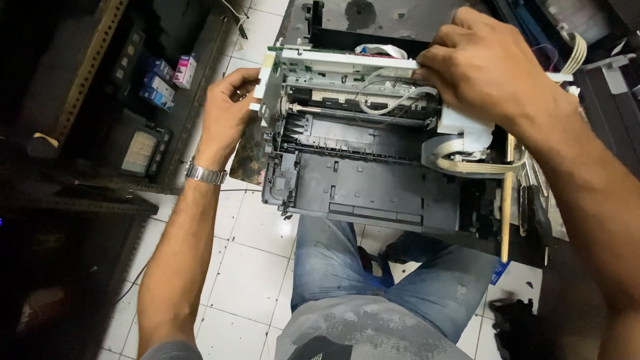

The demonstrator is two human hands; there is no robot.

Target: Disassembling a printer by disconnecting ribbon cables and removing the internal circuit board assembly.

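Observation:
An opened printer (373, 187) with its cover off lies in front of me, its dark plastic base and white inner frame (333, 63) exposed. My left hand (227, 110) grips the left end of the white frame. A metal watch (205, 173) is on that wrist. My right hand (483, 63) rests over the frame's right end, fingers curled on the carriage area and thin white tubes (387, 100). A flat grey ribbon cable (467, 160) loops out at the right side.
Small ink boxes (163, 80) sit on a dark shelf at the left. A wooden stick (507, 200) leans at the printer's right. White tiled floor (247, 267) lies below, with my jeans-clad knees (373, 273) under the printer. More dark equipment fills the right edge.

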